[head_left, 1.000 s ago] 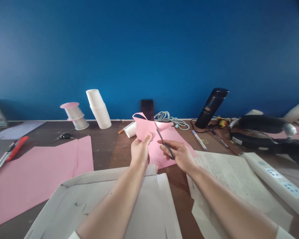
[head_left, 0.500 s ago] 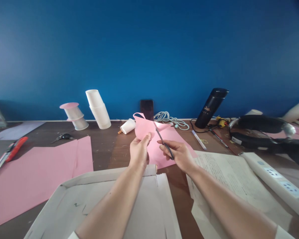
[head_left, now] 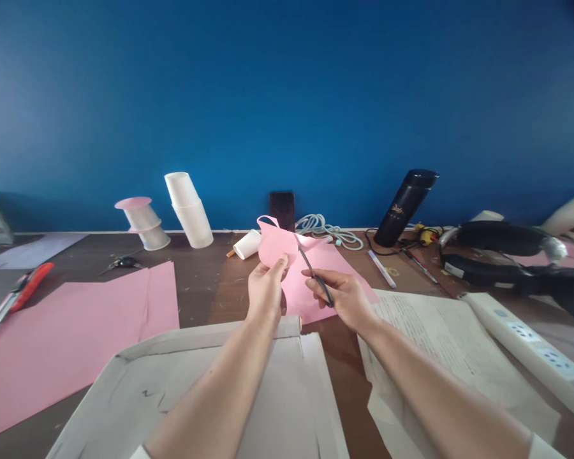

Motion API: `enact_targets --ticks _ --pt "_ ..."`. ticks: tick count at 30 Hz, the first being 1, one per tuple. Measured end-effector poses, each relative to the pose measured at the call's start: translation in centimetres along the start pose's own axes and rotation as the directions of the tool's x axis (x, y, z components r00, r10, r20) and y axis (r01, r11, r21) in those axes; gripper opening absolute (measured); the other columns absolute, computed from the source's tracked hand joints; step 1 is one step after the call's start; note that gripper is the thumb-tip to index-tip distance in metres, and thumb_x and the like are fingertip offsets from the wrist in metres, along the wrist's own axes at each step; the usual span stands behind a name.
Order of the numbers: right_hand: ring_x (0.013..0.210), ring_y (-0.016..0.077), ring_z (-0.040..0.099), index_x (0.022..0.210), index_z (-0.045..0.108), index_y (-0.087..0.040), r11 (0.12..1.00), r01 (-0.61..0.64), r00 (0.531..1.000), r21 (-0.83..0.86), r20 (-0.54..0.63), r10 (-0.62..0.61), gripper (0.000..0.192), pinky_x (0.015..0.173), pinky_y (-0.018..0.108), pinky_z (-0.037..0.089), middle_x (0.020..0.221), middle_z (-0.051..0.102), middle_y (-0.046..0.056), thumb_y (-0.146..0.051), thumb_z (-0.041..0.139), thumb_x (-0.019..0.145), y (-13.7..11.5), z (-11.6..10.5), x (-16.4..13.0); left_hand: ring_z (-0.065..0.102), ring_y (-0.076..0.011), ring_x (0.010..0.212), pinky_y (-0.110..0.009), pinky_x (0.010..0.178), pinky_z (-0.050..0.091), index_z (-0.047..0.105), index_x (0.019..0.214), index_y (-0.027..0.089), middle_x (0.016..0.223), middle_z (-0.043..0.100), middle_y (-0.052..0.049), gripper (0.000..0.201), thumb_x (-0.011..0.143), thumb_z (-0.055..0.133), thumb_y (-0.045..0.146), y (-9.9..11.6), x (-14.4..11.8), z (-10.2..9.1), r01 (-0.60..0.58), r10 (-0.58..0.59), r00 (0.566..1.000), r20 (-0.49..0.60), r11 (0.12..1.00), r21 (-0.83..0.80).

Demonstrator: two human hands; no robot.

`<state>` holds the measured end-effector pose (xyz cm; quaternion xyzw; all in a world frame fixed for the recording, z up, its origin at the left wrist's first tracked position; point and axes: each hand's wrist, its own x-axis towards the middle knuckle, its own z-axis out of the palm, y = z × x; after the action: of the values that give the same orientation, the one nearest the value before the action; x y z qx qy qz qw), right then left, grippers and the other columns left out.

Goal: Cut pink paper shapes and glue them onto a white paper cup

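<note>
My left hand (head_left: pixel 266 284) pinches a rounded piece of pink paper (head_left: pixel 276 245) between thumb and fingers. A thin curled strip stands up from the paper's top left edge. My right hand (head_left: pixel 342 294) is closed around the dark handles of a pair of scissors (head_left: pixel 317 274). The scissors' blades point up and left, meeting the right edge of the held paper; whether they are apart I cannot tell. Beneath both hands a larger pink sheet (head_left: pixel 332 261) lies on the table.
White paper cups (head_left: pixel 191 213) stand stacked at the back, left of a tipped cup (head_left: pixel 247 244). A black bottle (head_left: pixel 404 210), a marker (head_left: pixel 381 269) and a power strip (head_left: pixel 530 341) are on the right. A red-handled cutter (head_left: pixel 22 293) lies on pink sheets (head_left: pixel 90 325) at left.
The held pink paper has shifted and turned very slightly. My left hand has moved a touch with it, and my right hand with the scissors stays almost in place.
</note>
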<state>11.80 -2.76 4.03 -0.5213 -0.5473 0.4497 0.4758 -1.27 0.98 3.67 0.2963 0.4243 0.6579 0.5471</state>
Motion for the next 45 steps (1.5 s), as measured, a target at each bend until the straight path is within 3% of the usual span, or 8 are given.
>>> enact_targets --ticks 14,23,28,34,41,45 --pt "0.049 0.0084 0.046 0.102 0.069 -0.016 1.000 0.001 1.000 0.005 0.007 -0.001 0.041 0.049 0.025 0.042 0.059 0.052 -0.002 -0.043 0.067 0.071 -0.1 0.0 0.0 0.046 -0.0062 0.050 -0.020 0.058 0.040 0.067 0.068 0.012 0.055 0.057 0.001 0.019 0.062 0.074 0.029 0.2 0.1 -0.2 -0.016 0.016 1.000 -0.022 1.000 0.016" --pt "0.050 0.0076 0.046 0.103 0.068 -0.016 1.000 0.002 1.000 -0.015 0.031 -0.002 0.043 0.049 0.023 0.043 0.060 0.052 -0.002 -0.044 0.066 0.072 0.3 0.1 0.0 0.045 -0.0059 0.048 -0.019 0.052 0.037 0.063 0.070 0.010 0.053 0.053 0.002 0.030 0.058 0.077 0.034 0.6 -0.3 0.4 0.045 -0.047 0.999 -0.026 0.996 -0.071" --pt "0.050 0.0080 0.047 0.105 0.068 -0.016 1.000 -0.013 0.999 -0.007 0.047 0.013 0.044 0.050 0.024 0.043 0.061 0.053 -0.003 -0.044 0.067 0.071 0.5 0.1 0.2 0.043 -0.0063 0.046 -0.020 0.049 0.035 0.064 0.070 0.009 0.048 0.050 0.004 0.027 0.059 0.076 0.030 0.5 0.0 0.2 0.066 -0.066 0.998 -0.018 0.998 -0.016" --pt "0.053 0.0088 0.050 0.104 0.068 -0.018 0.999 -0.004 1.000 -0.038 0.031 0.005 0.043 0.051 0.024 0.044 0.063 0.055 -0.002 -0.043 0.067 0.070 0.4 -0.4 0.3 0.047 -0.0081 0.050 -0.022 0.054 0.037 0.068 0.075 0.009 0.052 0.055 0.001 0.027 0.062 0.074 0.033 -0.2 0.3 -0.2 0.009 -0.014 0.996 0.088 0.998 0.057" --pt "0.051 0.0090 0.049 0.101 0.069 -0.016 0.998 0.000 1.000 -0.061 0.017 0.001 0.042 0.050 0.024 0.044 0.061 0.055 -0.002 -0.044 0.067 0.070 0.2 -0.6 0.2 0.057 -0.0122 0.060 -0.025 0.064 0.044 0.070 0.088 0.009 0.072 0.068 -0.007 0.036 0.064 0.071 0.035 -0.5 0.4 -0.5 -0.003 -0.007 0.996 0.086 0.994 0.109" --pt "0.050 0.0086 0.048 0.101 0.069 -0.015 0.999 0.002 1.000 -0.042 0.014 -0.001 0.042 0.049 0.024 0.043 0.060 0.054 -0.002 -0.044 0.067 0.070 0.2 -0.5 0.3 0.059 -0.0126 0.061 -0.025 0.064 0.044 0.069 0.089 0.010 0.073 0.068 -0.007 0.035 0.065 0.070 0.036 -0.5 0.4 -0.6 -0.026 0.015 0.997 0.079 0.990 0.137"
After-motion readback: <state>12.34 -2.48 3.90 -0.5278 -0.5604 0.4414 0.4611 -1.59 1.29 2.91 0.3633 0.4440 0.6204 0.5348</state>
